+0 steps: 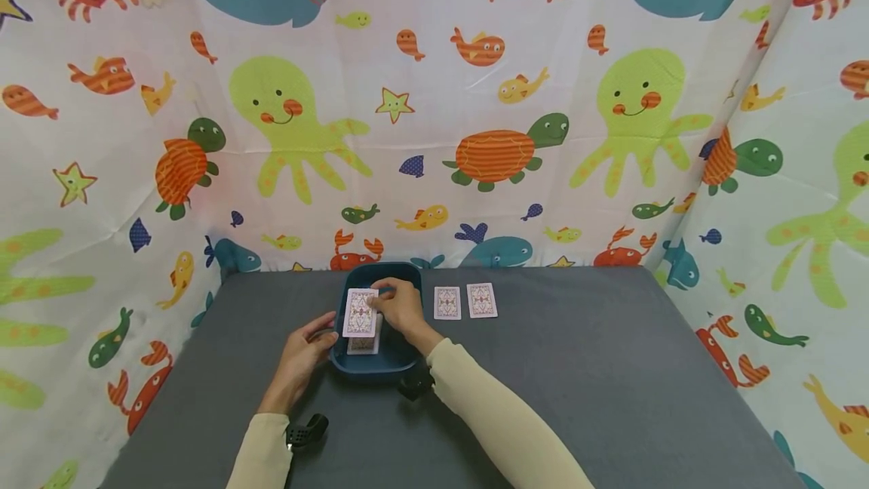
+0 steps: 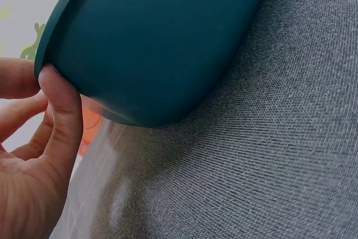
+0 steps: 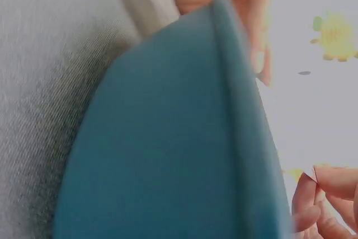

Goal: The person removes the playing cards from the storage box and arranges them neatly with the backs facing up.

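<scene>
A dark teal tray [image 1: 400, 357] stands on the grey table [image 1: 577, 368] near its far edge. My left hand [image 1: 323, 335] pinches the tray's left rim; in the left wrist view the thumb [image 2: 59, 102] lies on the rim of the tray [image 2: 162, 37]. My right hand [image 1: 384, 297] is over the tray and pinches a patterned playing card [image 1: 360, 313], face down. A second card [image 1: 363, 345] lies inside the tray beneath it. In the right wrist view the tray wall [image 3: 168, 149] fills the frame, with my right fingertips [image 3: 327, 180] at the lower right.
Two more face-down cards [image 1: 447, 302] [image 1: 482, 300] lie side by side on the table just right of the tray. A sea-animal printed curtain [image 1: 434, 96] closes in the table at the back and on both sides. Black wrist mounts [image 1: 307, 431] sit on my forearms.
</scene>
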Available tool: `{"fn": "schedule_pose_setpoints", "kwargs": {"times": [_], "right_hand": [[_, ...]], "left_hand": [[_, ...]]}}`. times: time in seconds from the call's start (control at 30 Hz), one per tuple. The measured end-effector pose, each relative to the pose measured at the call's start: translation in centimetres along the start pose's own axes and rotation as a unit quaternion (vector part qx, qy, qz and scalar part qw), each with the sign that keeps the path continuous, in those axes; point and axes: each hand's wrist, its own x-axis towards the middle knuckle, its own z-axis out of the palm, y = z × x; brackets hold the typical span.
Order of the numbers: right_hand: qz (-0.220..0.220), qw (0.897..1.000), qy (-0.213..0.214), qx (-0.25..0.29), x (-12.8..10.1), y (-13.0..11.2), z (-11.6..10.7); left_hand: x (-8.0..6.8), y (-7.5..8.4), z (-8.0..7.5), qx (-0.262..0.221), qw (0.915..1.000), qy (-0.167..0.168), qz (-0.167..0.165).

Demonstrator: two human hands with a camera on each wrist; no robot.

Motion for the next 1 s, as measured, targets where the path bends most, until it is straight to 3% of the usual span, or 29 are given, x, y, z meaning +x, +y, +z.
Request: {"fn": "schedule_pose_setpoints", "kwargs": {"times": [0.33,0.53,1.0], "right_hand": [[0.000,1.000,-0.007,0.020,-1.8,-1.0,-1.4],[-0.033,0.999,0.002,0.042,-2.5,-0.6,-2.7],[-0.040,0.998,0.029,0.048,-3.7,0.2,-6.2]], "left_hand": [[-0.1,-0.2,0.0,-0.002,1.0000,-0.002,0.004],[-0.1,-0.1,0.0,-0.001,1.0000,0.004,-0.002],[-0.2,0.0,-0.1,0.009,1.0000,0.000,-0.002]]}}
